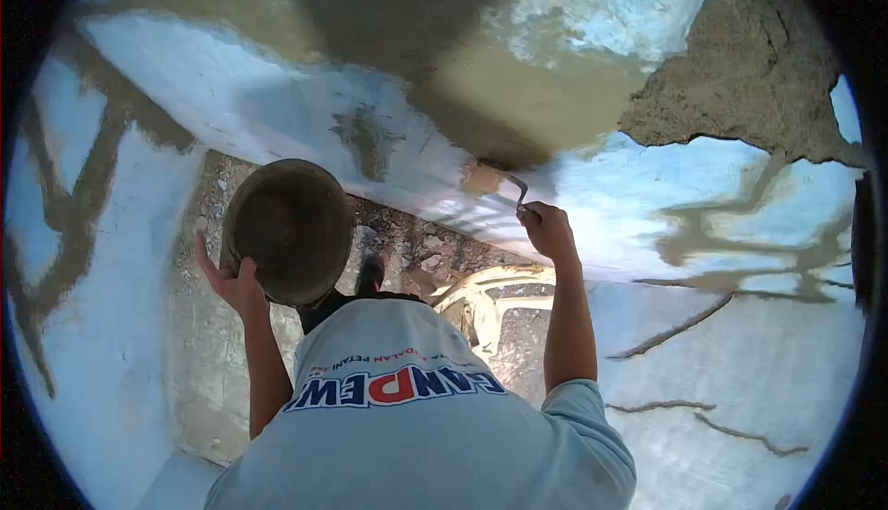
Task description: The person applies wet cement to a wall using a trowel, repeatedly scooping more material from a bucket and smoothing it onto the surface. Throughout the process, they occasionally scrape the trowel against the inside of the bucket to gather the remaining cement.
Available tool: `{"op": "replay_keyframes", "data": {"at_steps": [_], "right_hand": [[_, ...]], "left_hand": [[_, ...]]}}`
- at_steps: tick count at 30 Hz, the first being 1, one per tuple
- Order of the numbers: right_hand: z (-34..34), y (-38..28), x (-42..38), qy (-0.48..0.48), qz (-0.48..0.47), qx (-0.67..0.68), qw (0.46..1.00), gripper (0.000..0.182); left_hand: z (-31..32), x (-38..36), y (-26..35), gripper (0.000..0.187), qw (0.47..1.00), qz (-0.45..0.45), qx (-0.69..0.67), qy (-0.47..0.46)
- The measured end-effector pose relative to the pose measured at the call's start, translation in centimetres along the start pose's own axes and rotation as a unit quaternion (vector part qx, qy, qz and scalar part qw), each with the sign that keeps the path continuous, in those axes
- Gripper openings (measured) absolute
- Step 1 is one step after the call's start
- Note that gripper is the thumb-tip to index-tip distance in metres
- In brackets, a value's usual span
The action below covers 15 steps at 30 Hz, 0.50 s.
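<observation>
My left hand (238, 285) grips a dark round bucket (289, 233) at its lower left, thumb over the rim. The bucket's mouth faces up towards me; its inside is dark, and I cannot make out how much it holds. My right hand (548, 230) is closed around the handle of a trowel (523, 190) with a bent metal neck. The trowel's blade lies against the wall (324, 108), at the lower edge of a wet grey-brown mortar patch (518, 94). Shadow partly hides the blade.
Rough, broken mortar (740, 75) covers the wall's upper right. Filled crack lines (731, 242) and open cracks (680, 325) run across the right side, more filled lines (88, 191) on the left. Below are rubble ground (416, 246) and a pale curved plastic-looking object (486, 311).
</observation>
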State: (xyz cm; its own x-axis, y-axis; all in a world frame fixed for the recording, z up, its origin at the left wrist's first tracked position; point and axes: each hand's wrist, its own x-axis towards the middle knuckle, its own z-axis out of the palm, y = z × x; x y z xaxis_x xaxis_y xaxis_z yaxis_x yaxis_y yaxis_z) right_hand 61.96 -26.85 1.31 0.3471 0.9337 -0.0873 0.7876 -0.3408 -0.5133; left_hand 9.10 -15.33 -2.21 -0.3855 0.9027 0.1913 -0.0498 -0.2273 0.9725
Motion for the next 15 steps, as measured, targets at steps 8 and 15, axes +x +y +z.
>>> {"op": "replay_keyframes", "data": {"at_steps": [8,15], "right_hand": [[-1.6,0.0,1.5,-0.024,-0.024,-0.008,0.999,0.020],[-2.7,-0.7,-0.1,0.001,0.037,0.029,0.999,0.021]], "left_hand": [[1.1,0.3,0.8,0.094,0.999,-0.031,-0.010,0.004],[0.9,1.0,0.7,0.092,0.995,-0.086,0.025,-0.047]]}}
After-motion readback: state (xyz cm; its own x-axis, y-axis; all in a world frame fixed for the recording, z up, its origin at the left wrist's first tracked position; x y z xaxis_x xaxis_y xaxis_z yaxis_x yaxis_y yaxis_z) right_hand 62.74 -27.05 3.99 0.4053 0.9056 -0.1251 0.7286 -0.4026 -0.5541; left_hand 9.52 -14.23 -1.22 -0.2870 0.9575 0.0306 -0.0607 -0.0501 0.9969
